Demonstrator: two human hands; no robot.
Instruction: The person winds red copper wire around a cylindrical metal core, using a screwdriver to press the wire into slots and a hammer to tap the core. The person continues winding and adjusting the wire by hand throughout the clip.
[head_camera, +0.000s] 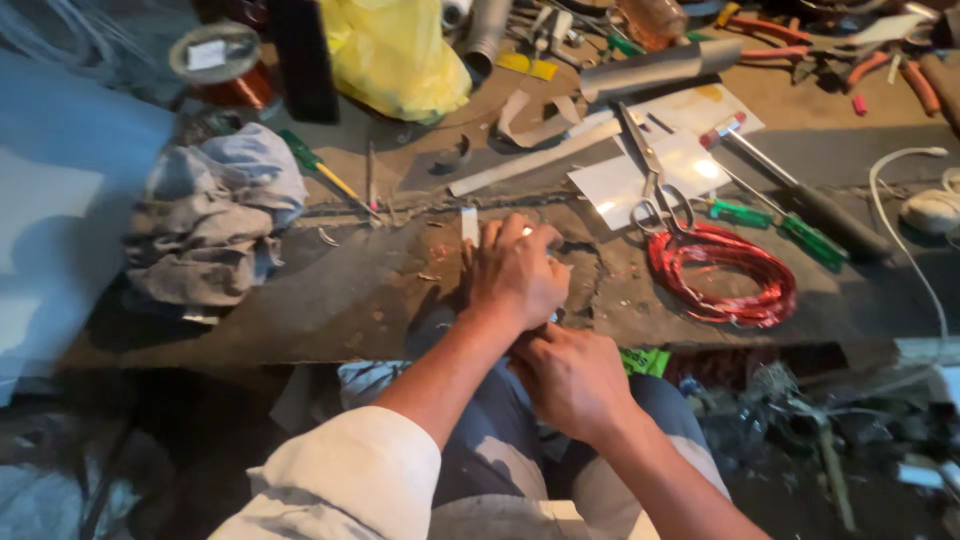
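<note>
Both forearms reach forward; the left hand (515, 270) lies palm-down, fingers curled, the right hand (570, 378) fisted just behind it.

Narrow white strip (469, 224): a flat, pale piece lying on the worn brown tabletop (350, 290), its upper end protruding beyond the fingers of the left hand (515, 272), which presses flat over the remainder. Lower end hidden from view.

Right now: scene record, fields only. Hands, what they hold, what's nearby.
left hand: pressed on a white strip on the workbench
right hand: at bench edge, grip hidden
right of hands: red wire coil, scissors, green screwdrivers
left of hands: crumpled rag, copper wire spool
behind: yellow bag
</note>
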